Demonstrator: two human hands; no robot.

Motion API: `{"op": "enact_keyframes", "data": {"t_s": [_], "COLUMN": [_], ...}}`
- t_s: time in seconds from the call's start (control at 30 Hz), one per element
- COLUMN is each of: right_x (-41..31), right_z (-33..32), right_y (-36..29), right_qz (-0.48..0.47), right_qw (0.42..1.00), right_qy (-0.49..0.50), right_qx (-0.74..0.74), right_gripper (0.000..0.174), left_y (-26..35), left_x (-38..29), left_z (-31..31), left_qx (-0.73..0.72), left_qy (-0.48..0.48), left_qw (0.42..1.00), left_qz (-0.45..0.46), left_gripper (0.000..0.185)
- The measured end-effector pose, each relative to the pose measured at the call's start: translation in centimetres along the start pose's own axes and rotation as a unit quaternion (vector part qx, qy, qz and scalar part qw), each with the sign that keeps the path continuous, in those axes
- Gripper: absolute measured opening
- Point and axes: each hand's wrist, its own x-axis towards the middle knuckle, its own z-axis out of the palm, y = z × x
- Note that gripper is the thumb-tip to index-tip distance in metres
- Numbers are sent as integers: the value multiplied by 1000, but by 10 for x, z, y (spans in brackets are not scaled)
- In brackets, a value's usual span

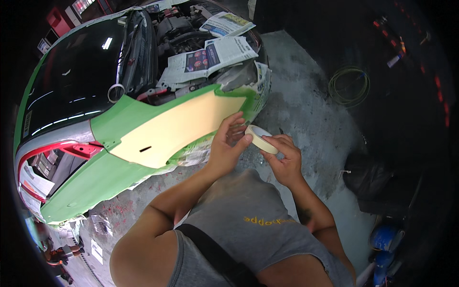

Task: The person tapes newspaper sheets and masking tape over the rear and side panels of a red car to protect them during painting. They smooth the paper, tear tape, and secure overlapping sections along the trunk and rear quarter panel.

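Note:
My right hand (285,158) grips a roll of cream masking tape (264,139) at its right side, with fingers over the rim. My left hand (227,143) is beside the roll's left edge, its thumb tip at the tape and its fingers apart; whether it pinches the tape's end cannot be told. Beyond my left hand lies the car's front fender (172,125), cream in the middle with green edges. A green door panel (82,179) adjoins it. A second ring of tape (116,93) rests near the base of the windshield (79,71).
Newspaper sheets (229,53) lie over the open engine bay (175,28), and more paper hangs below the fender. A coiled hose (349,86) lies on the floor at the right. Blue equipment (386,238) stands at the lower right. Another person's limbs (68,251) show at the lower left.

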Motion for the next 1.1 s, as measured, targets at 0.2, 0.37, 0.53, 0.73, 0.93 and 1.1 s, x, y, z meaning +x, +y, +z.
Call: {"op": "enact_keyframes", "data": {"t_s": [0.2,0.37,0.53,0.73,0.93,1.1], "right_x": [50,70,97,160,252,304], "right_z": [10,14,32,43,6,-9], "right_y": [40,84,132,190,257,294], "right_qz": [174,267,321,343,320,295], "right_qw": [957,868,737,649,628,582], "right_qy": [-24,-128,-237,-361,-468,-544], "right_qx": [229,399,546,575,533,528], "right_gripper": [32,28,32,34,35,32], "left_y": [20,10,-5,-20,-46,-50], "left_x": [77,97,100,122,192,216], "left_z": [-48,-60,-60,-40,16,67], "left_qx": [265,296,275,258,277,285], "left_qy": [-206,-212,-172,-39,32,177], "left_qw": [922,909,943,965,960,941], "left_qz": [193,202,76,-34,34,-48], "left_gripper": [23,34,33,26,24,26]}}
